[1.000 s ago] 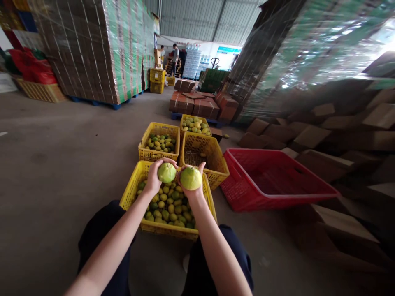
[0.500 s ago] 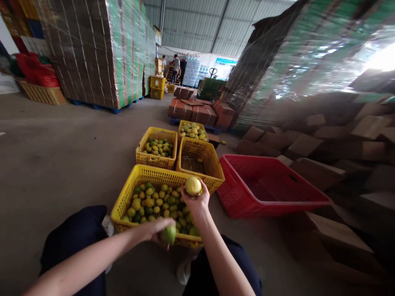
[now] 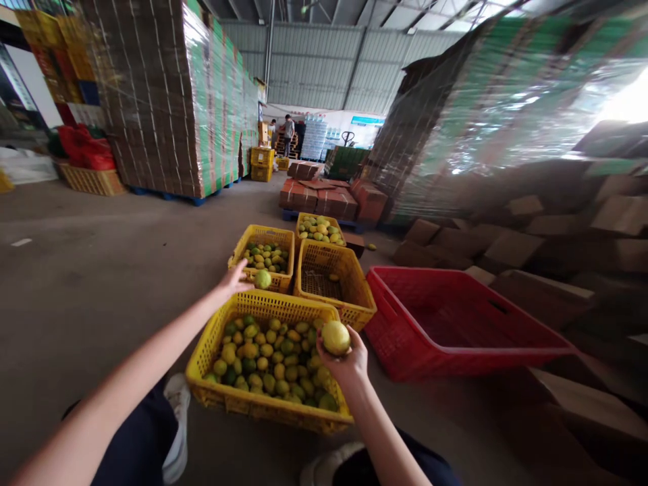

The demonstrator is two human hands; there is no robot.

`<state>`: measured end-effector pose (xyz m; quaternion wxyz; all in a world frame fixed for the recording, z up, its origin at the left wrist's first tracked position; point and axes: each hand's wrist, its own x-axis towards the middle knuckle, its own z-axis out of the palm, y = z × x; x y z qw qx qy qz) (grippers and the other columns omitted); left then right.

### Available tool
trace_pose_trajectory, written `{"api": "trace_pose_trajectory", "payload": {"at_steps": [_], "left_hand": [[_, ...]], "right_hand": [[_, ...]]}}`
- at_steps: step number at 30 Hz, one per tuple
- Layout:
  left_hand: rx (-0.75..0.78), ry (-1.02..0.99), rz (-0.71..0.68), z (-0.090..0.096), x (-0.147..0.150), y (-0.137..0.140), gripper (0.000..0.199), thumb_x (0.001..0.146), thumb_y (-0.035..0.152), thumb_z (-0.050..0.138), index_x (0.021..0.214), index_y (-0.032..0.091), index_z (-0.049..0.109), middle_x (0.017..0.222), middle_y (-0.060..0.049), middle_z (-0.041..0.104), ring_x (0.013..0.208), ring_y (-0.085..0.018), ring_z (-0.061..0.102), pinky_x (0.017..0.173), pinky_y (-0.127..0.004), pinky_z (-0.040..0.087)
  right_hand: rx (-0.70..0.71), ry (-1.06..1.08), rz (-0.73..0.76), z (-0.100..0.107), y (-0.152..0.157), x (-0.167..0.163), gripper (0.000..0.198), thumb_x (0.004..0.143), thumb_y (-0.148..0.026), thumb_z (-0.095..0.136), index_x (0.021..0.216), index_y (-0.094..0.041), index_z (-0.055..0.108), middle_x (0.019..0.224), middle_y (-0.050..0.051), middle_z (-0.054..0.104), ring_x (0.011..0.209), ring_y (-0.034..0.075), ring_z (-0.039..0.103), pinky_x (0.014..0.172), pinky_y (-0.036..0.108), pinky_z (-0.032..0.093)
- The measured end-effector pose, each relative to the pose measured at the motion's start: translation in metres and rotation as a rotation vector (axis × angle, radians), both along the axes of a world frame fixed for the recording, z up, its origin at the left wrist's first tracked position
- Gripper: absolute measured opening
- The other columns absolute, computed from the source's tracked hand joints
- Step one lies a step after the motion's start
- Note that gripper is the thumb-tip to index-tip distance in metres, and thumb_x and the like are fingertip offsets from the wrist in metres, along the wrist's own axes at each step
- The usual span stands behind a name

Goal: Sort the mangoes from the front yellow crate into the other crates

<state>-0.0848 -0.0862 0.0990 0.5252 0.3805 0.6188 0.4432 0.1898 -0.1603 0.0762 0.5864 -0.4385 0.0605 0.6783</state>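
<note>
My left hand (image 3: 237, 279) reaches out over the near side of the back-left yellow crate (image 3: 237, 260), fingers spread and open. Just beyond its fingertips a green lemon (image 3: 262, 279) appears to be in the air, apart from the hand. In my right hand (image 3: 349, 361), palm up, rests a yellow lemon (image 3: 335, 337), the fingers curled around it. This hand is above the right side of the large near yellow crate (image 3: 212, 395), which holds many green and yellow lemons (image 3: 273, 354). More lemons (image 3: 266, 256) lie in the back-left crate.
Another yellow crate (image 3: 357, 314) at the back right has a single fruit inside, and a fruit-filled crate (image 3: 320, 231) stands behind it. To the right is a red bin (image 3: 405, 358), with piled cardboard (image 3: 541, 290) beyond. Wrapped pallets (image 3: 152, 101) and two people (image 3: 288, 131) are farther back.
My left hand has moved forward from the near crate's front edge to the back-left crate and let go of the green lemon. The right hand still holds the yellow lemon. The view has tilted up.
</note>
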Motion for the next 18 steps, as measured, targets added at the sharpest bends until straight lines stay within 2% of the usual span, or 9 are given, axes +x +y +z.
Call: {"api": "trace_pose_trajectory", "payload": {"at_steps": [2,4,6,8,10,12,15,18], "left_hand": [[0.063,-0.037,0.093,0.010,-0.019,0.006,0.051,0.094,0.050,0.041,0.134,0.019,0.048,0.126,-0.017,0.062,0.087,-0.018,0.070,0.075,-0.029,0.058],[0.010,-0.016,0.029,0.000,-0.031,-0.009,0.043,0.092,0.046,0.046,0.119,0.015,0.059,0.117,-0.017,0.067,0.079,-0.017,0.070,0.073,-0.027,0.056],[-0.118,0.103,-0.200,-0.022,-0.035,-0.037,0.040,0.088,0.046,0.048,0.105,0.014,0.065,0.109,-0.015,0.071,0.079,-0.018,0.071,0.070,-0.025,0.054],[-0.209,0.337,-0.517,-0.048,-0.034,-0.066,0.042,0.087,0.049,0.044,0.103,0.017,0.067,0.107,-0.012,0.073,0.085,-0.020,0.072,0.068,-0.026,0.053],[-0.224,0.593,-0.780,-0.067,-0.031,-0.090,0.041,0.079,0.052,0.053,0.098,0.019,0.071,0.104,-0.012,0.075,0.091,-0.026,0.072,0.070,-0.031,0.053],[-0.189,0.794,-0.935,-0.077,-0.029,-0.106,0.038,0.070,0.049,0.062,0.094,0.021,0.074,0.106,-0.013,0.075,0.100,-0.032,0.070,0.079,-0.037,0.053],[-0.151,1.008,-0.977,-0.077,-0.032,-0.114,0.040,0.077,0.042,0.058,0.105,0.019,0.073,0.119,-0.018,0.070,0.111,-0.035,0.066,0.091,-0.042,0.049],[-0.164,1.175,-0.907,-0.071,-0.041,-0.112,0.043,0.085,0.035,0.050,0.115,0.011,0.069,0.123,-0.026,0.066,0.114,-0.037,0.064,0.094,-0.045,0.049]], "right_hand": [[0.006,-0.022,0.028,-0.007,0.000,-0.002,0.009,0.083,-0.029,0.051,0.087,-0.024,0.056,0.063,0.000,0.066,0.060,0.019,0.065,0.052,0.027,0.051],[0.006,-0.032,0.066,-0.015,-0.001,-0.006,0.007,0.083,-0.029,0.051,0.085,-0.024,0.056,0.062,-0.001,0.067,0.060,0.018,0.066,0.053,0.027,0.052],[0.004,-0.044,0.116,-0.022,-0.002,-0.012,0.007,0.083,-0.030,0.052,0.084,-0.024,0.056,0.062,-0.001,0.067,0.060,0.018,0.066,0.053,0.027,0.051],[-0.007,-0.074,0.169,-0.029,-0.004,-0.021,0.008,0.083,-0.031,0.055,0.083,-0.023,0.055,0.061,-0.001,0.066,0.059,0.018,0.066,0.053,0.026,0.051],[-0.048,-0.114,0.235,-0.037,-0.008,-0.032,0.011,0.083,-0.033,0.056,0.080,-0.022,0.055,0.059,-0.001,0.065,0.056,0.017,0.065,0.052,0.026,0.051],[-0.119,-0.170,0.320,-0.049,-0.015,-0.044,0.016,0.085,-0.035,0.056,0.078,-0.021,0.055,0.057,0.000,0.063,0.053,0.016,0.063,0.050,0.025,0.051],[-0.225,-0.319,0.528,-0.079,-0.036,-0.058,0.019,0.084,-0.037,0.057,0.076,-0.020,0.057,0.057,0.000,0.063,0.049,0.015,0.061,0.045,0.024,0.049],[-0.266,-0.416,0.769,-0.120,-0.073,-0.065,0.013,0.078,-0.034,0.063,0.073,-0.023,0.061,0.059,-0.001,0.064,0.049,0.017,0.063,0.042,0.025,0.050]]}}
